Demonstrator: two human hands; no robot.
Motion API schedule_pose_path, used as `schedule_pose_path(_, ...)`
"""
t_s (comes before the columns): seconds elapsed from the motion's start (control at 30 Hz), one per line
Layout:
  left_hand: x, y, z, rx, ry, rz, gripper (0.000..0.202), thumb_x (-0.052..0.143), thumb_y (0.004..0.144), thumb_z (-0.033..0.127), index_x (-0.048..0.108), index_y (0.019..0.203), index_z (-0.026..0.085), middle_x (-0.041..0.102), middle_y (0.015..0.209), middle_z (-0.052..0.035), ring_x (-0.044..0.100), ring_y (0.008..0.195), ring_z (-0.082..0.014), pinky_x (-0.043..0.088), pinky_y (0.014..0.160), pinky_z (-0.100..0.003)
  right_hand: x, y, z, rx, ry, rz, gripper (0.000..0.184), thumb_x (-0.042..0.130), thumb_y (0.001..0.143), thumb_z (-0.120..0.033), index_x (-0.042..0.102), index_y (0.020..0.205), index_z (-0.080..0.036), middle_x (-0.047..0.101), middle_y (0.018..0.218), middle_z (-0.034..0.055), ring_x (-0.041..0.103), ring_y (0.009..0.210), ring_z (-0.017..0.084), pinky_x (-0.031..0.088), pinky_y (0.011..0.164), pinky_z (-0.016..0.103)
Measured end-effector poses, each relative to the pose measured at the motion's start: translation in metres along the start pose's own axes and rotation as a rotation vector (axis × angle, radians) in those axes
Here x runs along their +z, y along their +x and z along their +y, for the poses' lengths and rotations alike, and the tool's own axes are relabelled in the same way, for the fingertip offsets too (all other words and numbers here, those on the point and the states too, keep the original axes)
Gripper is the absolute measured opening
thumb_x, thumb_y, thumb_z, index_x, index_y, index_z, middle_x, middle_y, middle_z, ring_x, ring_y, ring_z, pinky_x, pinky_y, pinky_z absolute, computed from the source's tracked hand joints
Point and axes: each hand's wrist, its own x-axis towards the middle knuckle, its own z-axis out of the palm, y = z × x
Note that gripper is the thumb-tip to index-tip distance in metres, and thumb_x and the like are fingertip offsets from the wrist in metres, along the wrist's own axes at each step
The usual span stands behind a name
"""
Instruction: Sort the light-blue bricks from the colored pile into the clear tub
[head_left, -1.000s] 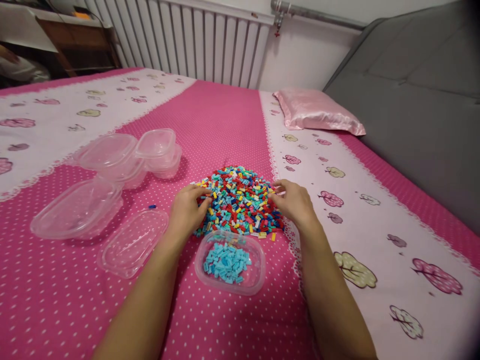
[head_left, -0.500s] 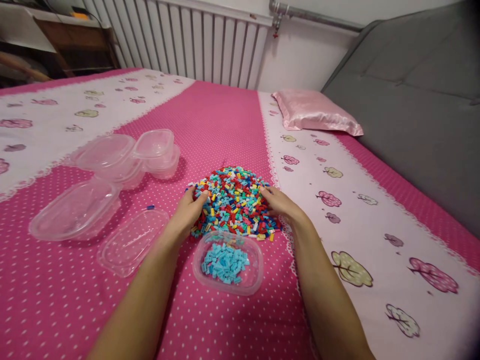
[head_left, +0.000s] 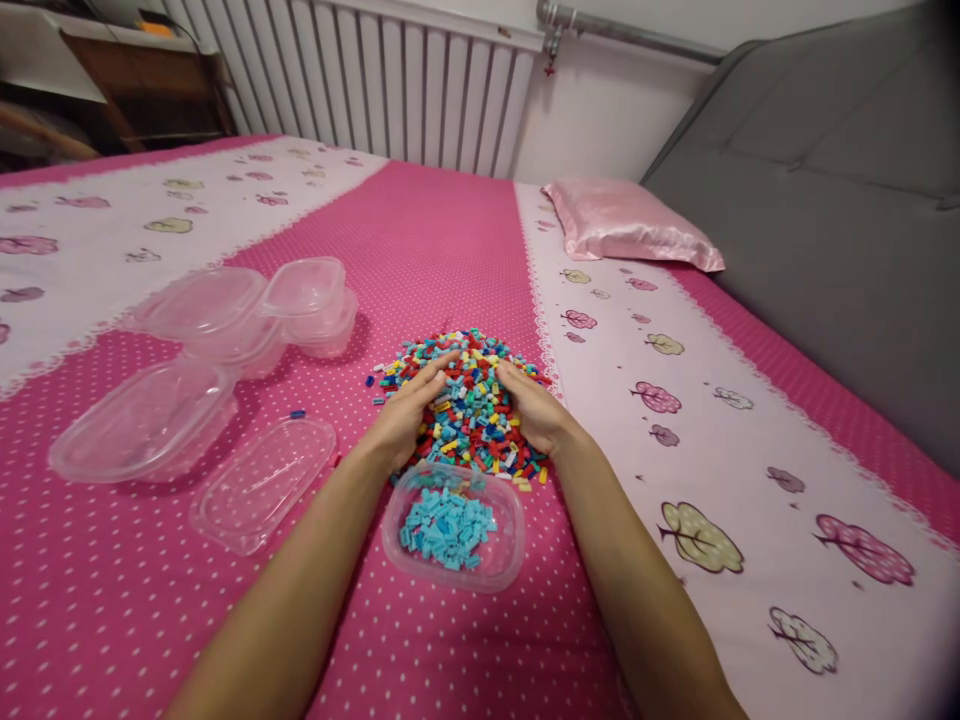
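Note:
A heap of small multicoloured building bricks point(head_left: 469, 400) lies on the pink bedspread. My left hand point(head_left: 411, 408) presses into its left side, fingers stretched out and pointing away from me. On the right side my right hand point(head_left: 531, 408) rests against the heap with its palm turned inward, fingers extended. Bricks fill the space between the two palms, and neither hand grips one. Just in front of the heap stands a clear plastic container point(head_left: 506, 560) without its lid. Light blue bricks point(head_left: 448, 528) lie loose inside it.
Left of my left arm lies a clear lid point(head_left: 262, 485), with one dark blue brick point(head_left: 298, 413) beyond it. Lidded clear containers stand further left: a large one point(head_left: 142, 420) and stacked ones point(head_left: 307, 300) behind. A pink pillow point(head_left: 630, 225) lies by the grey headboard point(head_left: 825, 180).
Both hands have moved inward over the heap, closer together. The heap between them looks narrower, with some bricks left outside my left hand. The open container stays in place.

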Motion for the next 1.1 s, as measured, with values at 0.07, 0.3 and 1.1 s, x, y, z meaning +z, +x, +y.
schedule_pose_path(0.07, 0.000, -0.003, 0.004, 0.077, 0.057, -0.082, 0.046, 0.060, 0.082, 0.045, 0.061, 0.125, 0.026, 0.059, 0.133, -0.0028, 0.051, 0.125, -0.0254, 0.035, 0.109, -0.037, 0.003, -0.007, -0.008, -0.046, -0.023, -0.067, 0.039, 0.039, 0.094, -0.038, 0.046, 0.132, -0.030, 0.056, 0.134, -0.0005, 0.051, 0.123, 0.014, 0.039, 0.106, 0.037)
schedule_pose_path(0.3, -0.007, -0.010, 0.016, 0.244, 0.297, -0.137, 0.042, 0.046, 0.089, 0.049, 0.067, 0.116, 0.025, 0.060, 0.132, -0.0030, 0.046, 0.129, -0.0251, 0.032, 0.110, -0.040, 0.003, -0.027, -0.033, -0.239, -0.355, -0.162, 0.042, 0.029, 0.097, -0.046, 0.050, 0.130, -0.032, 0.052, 0.138, 0.0005, 0.046, 0.128, 0.016, 0.042, 0.102, 0.036)
schedule_pose_path(1.1, -0.045, -0.023, 0.040, 0.007, 1.298, 0.182, 0.022, 0.059, 0.065, 0.039, 0.069, 0.072, 0.020, 0.068, 0.061, -0.0025, 0.062, 0.059, -0.0213, 0.036, 0.050, -0.027, -0.023, -0.048, -0.053, -0.088, -1.115, -0.063, 0.009, 0.065, 0.069, -0.016, 0.062, 0.077, -0.018, 0.065, 0.066, -0.0007, 0.059, 0.061, 0.013, 0.043, 0.058, 0.023)
